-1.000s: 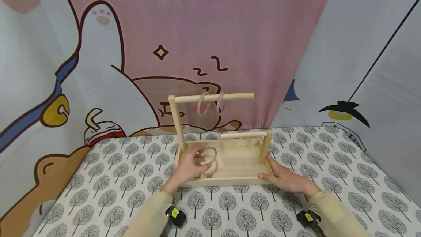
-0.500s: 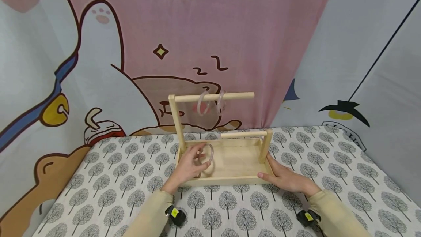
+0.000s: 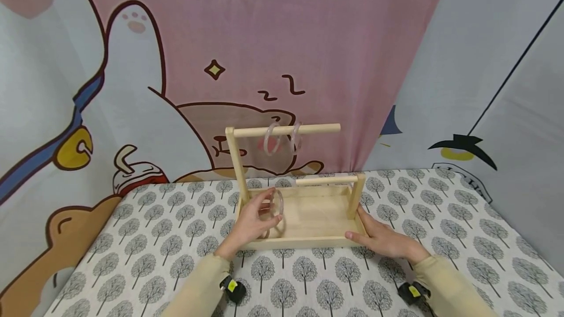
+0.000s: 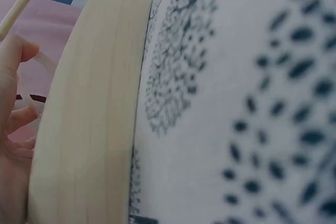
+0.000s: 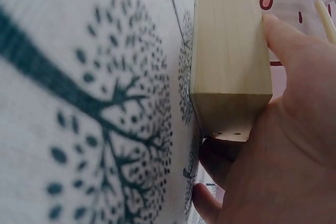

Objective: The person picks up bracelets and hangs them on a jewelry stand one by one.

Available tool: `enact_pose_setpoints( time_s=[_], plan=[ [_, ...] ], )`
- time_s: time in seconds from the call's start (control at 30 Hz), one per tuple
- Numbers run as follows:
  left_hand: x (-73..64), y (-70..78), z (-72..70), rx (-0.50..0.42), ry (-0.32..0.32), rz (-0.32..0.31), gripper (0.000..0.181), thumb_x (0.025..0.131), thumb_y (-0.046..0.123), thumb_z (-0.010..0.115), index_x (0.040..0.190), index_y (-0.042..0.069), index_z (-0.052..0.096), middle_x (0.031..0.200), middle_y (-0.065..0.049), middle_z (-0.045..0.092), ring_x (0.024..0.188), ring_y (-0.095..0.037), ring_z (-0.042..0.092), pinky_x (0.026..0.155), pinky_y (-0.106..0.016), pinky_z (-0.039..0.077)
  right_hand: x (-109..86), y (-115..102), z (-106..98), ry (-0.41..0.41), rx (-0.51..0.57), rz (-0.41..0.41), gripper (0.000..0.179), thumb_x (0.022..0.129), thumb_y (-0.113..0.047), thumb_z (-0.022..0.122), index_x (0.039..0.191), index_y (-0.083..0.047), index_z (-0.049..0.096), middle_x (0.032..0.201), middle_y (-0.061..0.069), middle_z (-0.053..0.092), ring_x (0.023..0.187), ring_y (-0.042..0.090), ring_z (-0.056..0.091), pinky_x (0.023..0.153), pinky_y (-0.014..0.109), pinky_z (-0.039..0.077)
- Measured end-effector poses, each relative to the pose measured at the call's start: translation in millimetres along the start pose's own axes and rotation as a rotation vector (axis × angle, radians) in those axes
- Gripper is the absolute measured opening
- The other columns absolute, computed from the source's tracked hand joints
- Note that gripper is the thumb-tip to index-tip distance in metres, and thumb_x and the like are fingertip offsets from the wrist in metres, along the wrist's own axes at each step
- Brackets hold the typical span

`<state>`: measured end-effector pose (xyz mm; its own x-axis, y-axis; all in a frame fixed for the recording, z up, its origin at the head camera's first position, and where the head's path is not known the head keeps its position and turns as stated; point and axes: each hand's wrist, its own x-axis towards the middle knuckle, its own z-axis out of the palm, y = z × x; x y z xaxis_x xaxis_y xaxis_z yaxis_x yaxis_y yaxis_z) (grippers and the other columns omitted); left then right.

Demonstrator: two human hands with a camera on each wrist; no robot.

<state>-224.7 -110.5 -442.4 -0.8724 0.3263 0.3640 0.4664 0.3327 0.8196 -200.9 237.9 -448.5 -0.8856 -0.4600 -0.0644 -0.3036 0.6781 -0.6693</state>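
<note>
My left hand (image 3: 252, 220) pinches a clear, pale pink bangle (image 3: 282, 203) between thumb and fingers, above the left end of a wooden jewellery stand's tray (image 3: 319, 215). Below the thumb, a curved clear piece shows partly behind the hand. In the left wrist view the fingers reach behind the tray's front wall (image 4: 89, 119). My right hand (image 3: 380, 237) grips the tray's front right corner. Its thumb lies on the front rim and its fingers lie along the end wall (image 5: 231, 114). Two similar bangles (image 3: 266, 143) hang apart on the tall upper bar (image 3: 319, 128).
A left post (image 3: 238, 165) carries the upper bar, whose right end is free. Lower down, a shorter bar (image 3: 330, 179) juts left from the right post (image 3: 356, 197). Beneath is a tree-print cloth (image 3: 176, 248); a cartoon curtain (image 3: 343, 53) hangs behind.
The bangle in my left hand has shifted slightly left and turned from nearly face-on to a narrower, more upright angle. My right hand and the hanging bangles have stayed put.
</note>
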Motion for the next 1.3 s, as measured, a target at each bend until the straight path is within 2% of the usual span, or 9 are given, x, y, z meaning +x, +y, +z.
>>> enact_pose_setpoints(
  time_s=[0.23, 0.37, 0.5, 0.77, 1.03, 1.3],
  plan=[
    [5.9, 10.4, 0.5, -0.056, -0.028, -0.037, 0.076, 0.079, 0.002, 0.077, 0.144, -0.001, 0.038, 0.129, -0.025, 0.051, 0.111, -0.037, 0.058, 0.094, -0.034, 0.049, 0.3, 1.5, 1.0, 0.001, -0.004, 0.002, 0.095, 0.096, -0.050, 0.053, 0.154, -0.003, -0.005, 0.158, 0.023, 0.005, 0.138, 0.047, 0.018, 0.103, 0.071, 0.020],
    [10.2, 15.9, 0.6, -0.087, -0.036, -0.046, 0.075, 0.080, 0.000, 0.075, 0.145, -0.001, 0.036, 0.131, -0.025, 0.050, 0.114, -0.040, 0.056, 0.097, -0.034, 0.047, 1.0, 2.8, 1.8, 0.004, -0.004, 0.001, 0.095, 0.095, -0.050, 0.053, 0.154, -0.003, -0.005, 0.158, 0.023, 0.005, 0.138, 0.047, 0.019, 0.103, 0.071, 0.021],
    [12.5, 20.5, 1.6, -0.114, -0.047, -0.033, 0.074, 0.081, 0.001, 0.075, 0.144, -0.003, 0.036, 0.130, -0.026, 0.050, 0.115, -0.042, 0.054, 0.098, -0.038, 0.046, 1.1, 3.7, 1.7, 0.003, -0.002, 0.005, 0.095, 0.095, -0.051, 0.053, 0.154, -0.003, -0.005, 0.158, 0.023, 0.005, 0.138, 0.047, 0.018, 0.103, 0.070, 0.020],
    [18.8, 28.7, 5.3, -0.149, -0.053, -0.005, 0.073, 0.083, 0.006, 0.074, 0.146, 0.000, 0.036, 0.132, -0.025, 0.051, 0.116, -0.043, 0.054, 0.097, -0.036, 0.047, 1.7, 3.8, 1.1, 0.000, 0.001, 0.009, 0.096, 0.095, -0.051, 0.054, 0.153, 0.000, -0.003, 0.157, 0.023, 0.005, 0.138, 0.047, 0.018, 0.103, 0.070, 0.020],
    [24.8, 38.1, 7.7, -0.166, -0.058, 0.009, 0.075, 0.082, 0.004, 0.075, 0.146, 0.000, 0.036, 0.130, -0.022, 0.052, 0.115, -0.035, 0.056, 0.097, -0.034, 0.047, 2.3, 4.1, 1.6, 0.005, 0.000, -0.002, 0.096, 0.095, -0.050, 0.054, 0.153, 0.001, -0.003, 0.158, 0.023, 0.005, 0.139, 0.045, 0.017, 0.103, 0.070, 0.019],
    [31.6, 48.1, 10.0, -0.173, -0.044, 0.011, 0.073, 0.082, 0.000, 0.075, 0.144, -0.002, 0.037, 0.131, -0.025, 0.051, 0.116, -0.038, 0.055, 0.099, -0.040, 0.045, 2.2, 5.1, 2.0, 0.006, -0.006, 0.000, 0.095, 0.096, -0.050, 0.053, 0.153, -0.001, -0.004, 0.158, 0.022, 0.005, 0.140, 0.044, 0.015, 0.102, 0.073, 0.015]
  ],
)
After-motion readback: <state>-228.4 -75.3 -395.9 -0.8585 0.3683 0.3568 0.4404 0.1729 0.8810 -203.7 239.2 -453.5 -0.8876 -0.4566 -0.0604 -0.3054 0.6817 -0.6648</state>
